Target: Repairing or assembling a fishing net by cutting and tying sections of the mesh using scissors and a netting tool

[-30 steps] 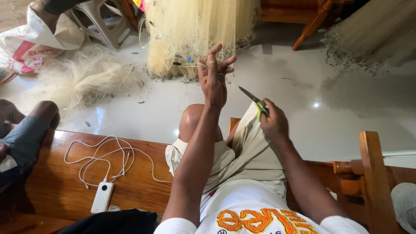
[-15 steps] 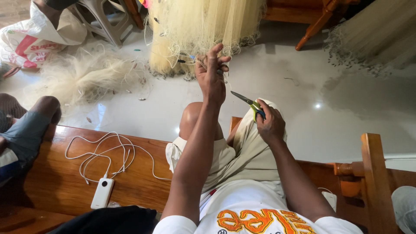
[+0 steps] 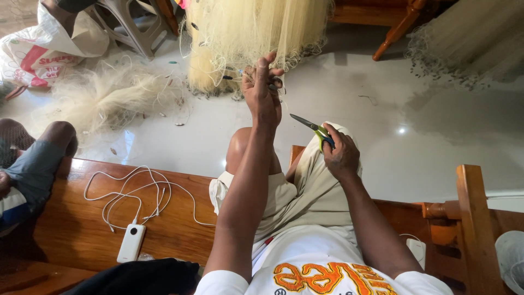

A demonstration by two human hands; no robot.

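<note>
My left hand (image 3: 263,92) is raised in front of me, its fingers pinched on thin strands of the pale yellow fishing net (image 3: 256,33) that hangs down to the floor. My right hand (image 3: 339,153) is lower and to the right, gripping a pair of scissors (image 3: 309,127) with green handles. The shut blades point up and left toward my left hand, a short gap away from it. I sit on a wooden bench (image 3: 71,218) with my knee (image 3: 240,147) raised under my left arm.
A white power bank (image 3: 131,243) with a coiled white cable (image 3: 131,191) lies on the bench to my left. Another person's legs (image 3: 38,158) rest at the far left. A loose pile of net (image 3: 103,95), a plastic bag (image 3: 43,49) and a stool (image 3: 131,27) sit on the glossy floor.
My right hand has moved the scissors left and up, closer to my left hand. My left hand stays raised on the net strands.
</note>
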